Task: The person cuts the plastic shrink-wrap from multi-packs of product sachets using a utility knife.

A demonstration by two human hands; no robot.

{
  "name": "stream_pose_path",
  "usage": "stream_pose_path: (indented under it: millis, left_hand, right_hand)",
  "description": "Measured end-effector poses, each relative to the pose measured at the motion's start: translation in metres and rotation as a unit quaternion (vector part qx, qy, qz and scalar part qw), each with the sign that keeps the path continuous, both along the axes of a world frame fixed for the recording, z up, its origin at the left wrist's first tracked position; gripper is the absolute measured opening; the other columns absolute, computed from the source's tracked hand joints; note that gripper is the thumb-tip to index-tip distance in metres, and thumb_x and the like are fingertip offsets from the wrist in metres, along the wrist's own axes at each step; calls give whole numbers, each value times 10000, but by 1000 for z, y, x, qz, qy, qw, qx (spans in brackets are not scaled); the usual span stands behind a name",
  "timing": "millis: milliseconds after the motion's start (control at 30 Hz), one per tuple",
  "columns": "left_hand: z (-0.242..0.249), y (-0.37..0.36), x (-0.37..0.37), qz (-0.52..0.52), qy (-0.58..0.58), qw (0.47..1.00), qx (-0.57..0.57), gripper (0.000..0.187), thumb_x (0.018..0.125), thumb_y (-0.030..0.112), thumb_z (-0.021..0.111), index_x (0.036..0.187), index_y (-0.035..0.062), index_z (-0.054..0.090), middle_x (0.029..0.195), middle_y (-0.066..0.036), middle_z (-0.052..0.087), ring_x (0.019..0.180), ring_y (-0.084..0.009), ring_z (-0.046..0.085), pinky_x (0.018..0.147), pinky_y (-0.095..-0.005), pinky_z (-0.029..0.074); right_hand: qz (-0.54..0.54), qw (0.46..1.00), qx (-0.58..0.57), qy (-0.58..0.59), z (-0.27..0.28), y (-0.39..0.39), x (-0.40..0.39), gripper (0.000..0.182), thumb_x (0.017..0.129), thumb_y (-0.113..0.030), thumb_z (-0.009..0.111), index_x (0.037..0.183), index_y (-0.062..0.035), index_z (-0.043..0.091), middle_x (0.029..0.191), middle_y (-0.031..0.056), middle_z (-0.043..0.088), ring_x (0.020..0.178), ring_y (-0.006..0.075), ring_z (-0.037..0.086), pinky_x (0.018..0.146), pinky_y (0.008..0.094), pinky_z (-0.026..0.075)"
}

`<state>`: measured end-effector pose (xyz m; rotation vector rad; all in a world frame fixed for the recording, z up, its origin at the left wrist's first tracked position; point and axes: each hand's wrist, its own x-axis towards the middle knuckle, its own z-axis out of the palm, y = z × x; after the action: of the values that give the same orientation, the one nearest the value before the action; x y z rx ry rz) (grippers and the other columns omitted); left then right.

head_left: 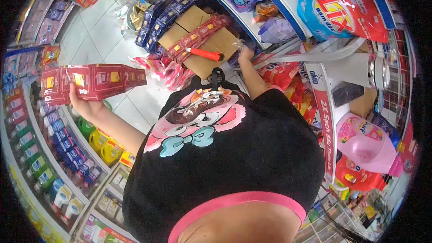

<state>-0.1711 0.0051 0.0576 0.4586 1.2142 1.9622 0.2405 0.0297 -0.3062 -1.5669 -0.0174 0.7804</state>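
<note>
My left hand [85, 106] is raised at the left, fingers wrapped round a folded strip of dark red sachets [101, 80] with yellow pictures. Ahead of my body stands a brown cardboard box [195, 65]. Across its top lie another strip of red sachets [198, 37] and a slim red tool with a black end [204, 54]. At the box's right edge is my right hand [245, 55], fingers closed beside a shiny clear scrap; what they hold, I cannot tell. Strips of dark blue sachets [164, 20] drape over the box's far left side.
Pink and white packs [166, 72] lie on the tiled floor [96, 27] left of the box. Shelves of bottles [67, 146] curve along the left. At the right are a large red-and-blue detergent bag [342, 9], a white rack rail [324, 56] and a pink bottle [366, 146].
</note>
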Motion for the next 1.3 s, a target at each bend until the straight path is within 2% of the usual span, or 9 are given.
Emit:
stream_pose_path:
  millis: [333, 533, 600, 667, 767, 833, 967, 1067, 1300]
  left_hand:
    - [-1, -36, -9, -31, -60, 997, 22, 340, 712, 136, 481, 1027, 32, 411, 955, -95, 503, 834, -211, 511, 698, -391, 434]
    - [11, -41, 15, 41, -29, 999, -8, 385, 709, 108, 473, 1069, 15, 374, 997, -117, 477, 901, -226, 479, 751, -390, 410]
    - [9, -40, 12, 45, 15, 999, 5, 387, 694, 49, 480, 1062, 6, 371, 975, -130, 476, 882, -235, 483, 744, -377, 416]
    - [12, -34, 18, 112, 64, 991, 39, 412, 655, -41, 495, 1046, 8, 374, 951, -128, 477, 855, -223, 490, 732, -355, 424]
    - [16, -27, 27, 141, 144, 976, 86, 466, 612, -112, 518, 1034, 22, 373, 947, -106, 471, 835, -202, 488, 739, -325, 414]
    - [16, -27, 34, 141, 180, 971, 76, 550, 616, -92, 543, 1098, 24, 304, 1005, -110, 437, 872, -194, 466, 769, -321, 390]
    - [3, -25, 42, 101, 309, 944, 54, 690, 652, -17, 578, 1184, 4, 140, 1130, -127, 315, 988, -206, 377, 863, -309, 293]
    - [2, -32, 49, 71, 520, 849, 62, 572, 693, 1, 518, 1146, -12, 169, 1058, -125, 343, 977, -194, 379, 823, -290, 327]
    - [6, -33, 50, 49, 377, 917, 121, 542, 682, -25, 449, 1142, -8, 164, 1041, -133, 353, 951, -188, 395, 799, -277, 336]
  right_hand:
    - [183, 862, -408, -238, -20, 22, 7, 662, 400, -417, 717, 823, 52, 516, 817, 197, 544, 759, 292, 542, 667, 356, 428]
    - [296, 748, -433, -406, 53, 24, -22, 485, 640, -246, 578, 1019, -72, 332, 1126, 106, 280, 1005, 281, 329, 743, 502, 337]
    - [394, 668, -312, -549, 72, 35, -34, 416, 626, -168, 566, 972, -74, 354, 1090, 88, 312, 993, 261, 329, 730, 499, 310]
    - [366, 707, -145, -588, 85, 58, -56, 395, 602, -82, 567, 939, -51, 366, 1008, 99, 376, 928, 255, 381, 732, 437, 331]
    - [429, 845, 194, -254, 140, 81, -118, 276, 639, 24, 475, 902, -18, 401, 850, 96, 454, 774, 185, 462, 687, 262, 376]
    - [549, 757, 315, -164, 238, 67, -168, 286, 680, -25, 496, 950, -18, 404, 879, 73, 477, 809, 149, 467, 699, 262, 383]
    - [715, 556, 411, -102, 353, 33, -235, 631, 659, -133, 576, 1177, -36, 229, 1136, 121, 352, 1051, 210, 345, 854, 330, 287]
    - [658, 531, 464, -264, 394, 23, -268, 888, 493, -180, 719, 1183, -12, 186, 1103, 144, 355, 1022, 219, 366, 842, 334, 302]
    - [654, 547, 463, -244, 405, 11, -292, 769, 505, -146, 717, 1121, 0, 280, 1010, 104, 408, 936, 169, 427, 796, 294, 350]
